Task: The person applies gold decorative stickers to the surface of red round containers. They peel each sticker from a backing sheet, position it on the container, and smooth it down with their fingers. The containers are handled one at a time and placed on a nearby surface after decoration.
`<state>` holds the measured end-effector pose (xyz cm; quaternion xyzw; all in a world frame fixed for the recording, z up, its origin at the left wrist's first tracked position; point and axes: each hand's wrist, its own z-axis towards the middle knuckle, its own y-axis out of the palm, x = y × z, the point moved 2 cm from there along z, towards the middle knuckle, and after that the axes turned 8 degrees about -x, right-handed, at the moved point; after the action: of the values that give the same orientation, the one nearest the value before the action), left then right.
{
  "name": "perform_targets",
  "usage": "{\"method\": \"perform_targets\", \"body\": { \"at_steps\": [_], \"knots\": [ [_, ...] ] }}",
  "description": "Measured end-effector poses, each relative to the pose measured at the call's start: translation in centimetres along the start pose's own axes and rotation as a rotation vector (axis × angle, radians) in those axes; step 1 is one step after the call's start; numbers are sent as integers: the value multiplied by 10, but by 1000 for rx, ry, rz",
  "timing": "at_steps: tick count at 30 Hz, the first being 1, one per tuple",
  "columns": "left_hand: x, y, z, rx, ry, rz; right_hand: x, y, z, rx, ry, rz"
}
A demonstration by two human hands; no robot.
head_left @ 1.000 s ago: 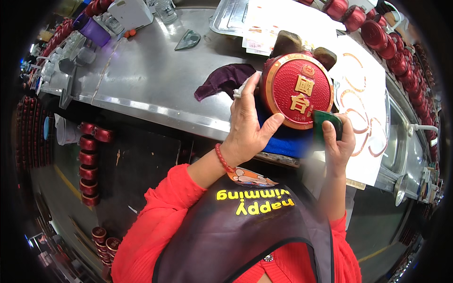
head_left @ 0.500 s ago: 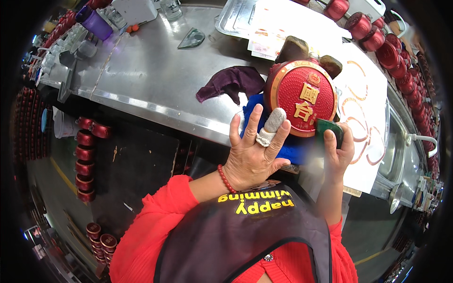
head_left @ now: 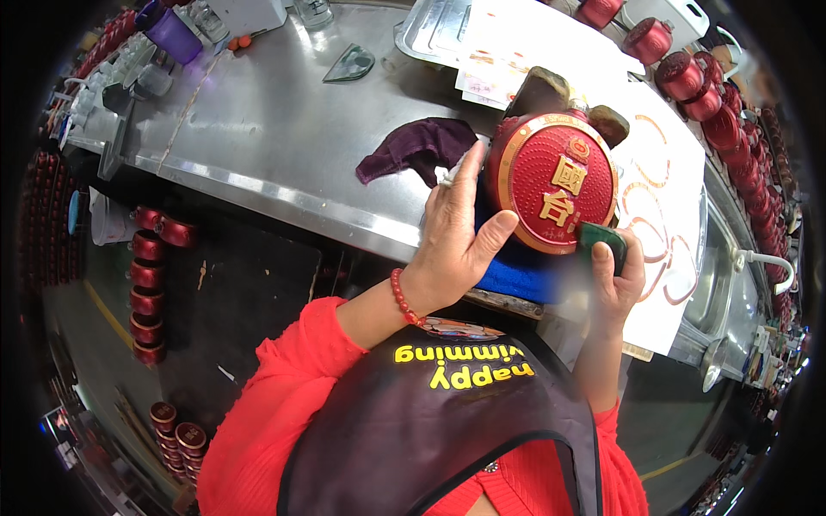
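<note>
Well, a round, studded red bottle (head_left: 551, 184)

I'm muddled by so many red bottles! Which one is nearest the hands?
The gold-lettered red bottle by the blue cloth, between the left hand and right hand; the other red bottles are all farther off.

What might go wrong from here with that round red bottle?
The green tool in the right hand is close to the gold rim of the red bottle, so a slip might scratch the finish.

The bottle could shift if pushed: the left hand is spread open beside it, not wrapped around it.
</note>
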<state>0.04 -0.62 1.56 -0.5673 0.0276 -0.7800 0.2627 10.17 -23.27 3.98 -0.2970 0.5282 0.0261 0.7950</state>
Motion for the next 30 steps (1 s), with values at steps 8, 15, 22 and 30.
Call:
{"method": "perform_targets", "body": {
  "at_steps": [8,15,22,30],
  "knots": [
    [-6,4,3,-12,12,21,2,1,-2,9,19,33],
    [-7,4,4,-38,0,-30,4,1,-3,25,11,23],
    [-15,5,8,-11,-4,-112,3,1,-3,10,21,36],
    [-9,2,6,-25,-11,-60,7,0,-5,27,23,46]
  ]
}}
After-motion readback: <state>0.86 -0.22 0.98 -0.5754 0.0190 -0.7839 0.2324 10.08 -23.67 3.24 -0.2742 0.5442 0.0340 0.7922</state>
